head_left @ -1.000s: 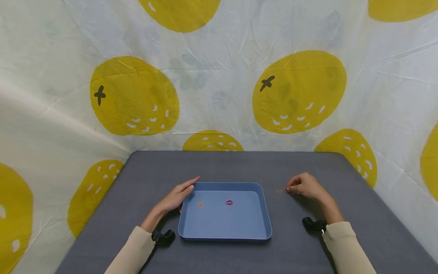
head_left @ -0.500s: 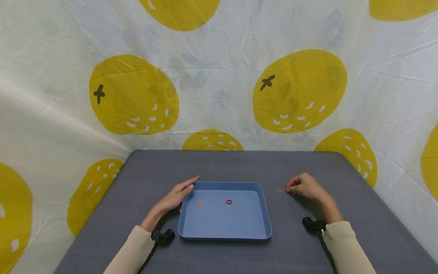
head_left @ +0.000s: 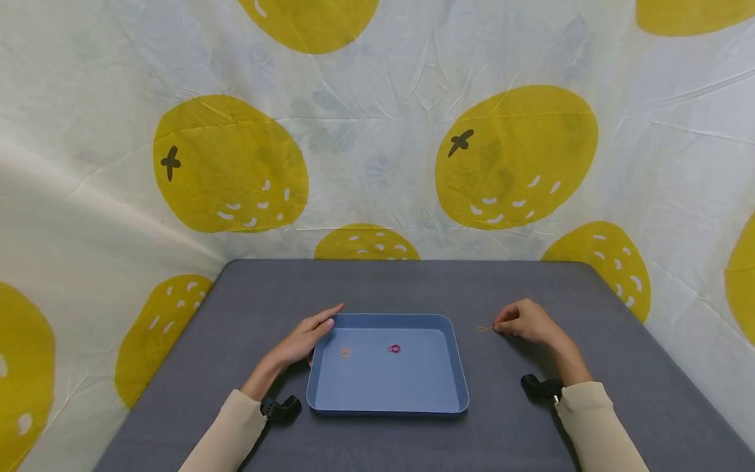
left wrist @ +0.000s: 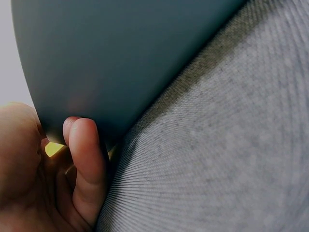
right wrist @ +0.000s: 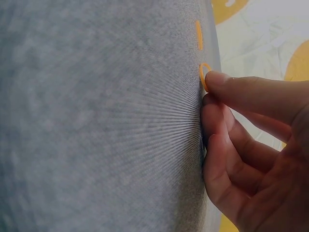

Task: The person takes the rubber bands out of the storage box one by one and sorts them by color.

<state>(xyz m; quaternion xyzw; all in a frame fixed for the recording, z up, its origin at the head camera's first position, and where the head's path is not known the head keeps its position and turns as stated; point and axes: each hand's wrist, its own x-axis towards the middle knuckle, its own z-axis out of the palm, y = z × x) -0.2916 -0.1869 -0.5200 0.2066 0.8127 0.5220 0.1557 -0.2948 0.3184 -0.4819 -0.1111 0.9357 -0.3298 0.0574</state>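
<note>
At the left side of a blue tray [head_left: 401, 393] is my left hand [head_left: 302, 341], thumb at the rim and index finger stretched past the far corner. In the left wrist view, its bent fingers [left wrist: 87, 150] press against the tray's outer wall. My right hand [head_left: 527, 321] is low over the table, right of the tray. Its thumb and fingers pinch an orange rubber band [right wrist: 201, 72], whose loop sticks out past the thumb. A second orange rubber band [head_left: 482, 329] lies just beyond those fingertips.
Inside the tray, an orange rubber band [head_left: 345, 353] lies toward the left and pinkish-red rubber bands [head_left: 394, 349] near the middle. The grey cloth-covered table [head_left: 377, 285] ends at a curtain [head_left: 366, 151] printed with yellow fruit.
My right fingertips have drawn in slightly on the rubber band, and less of its loop shows in the head view. My left hand and the tray have stayed put.
</note>
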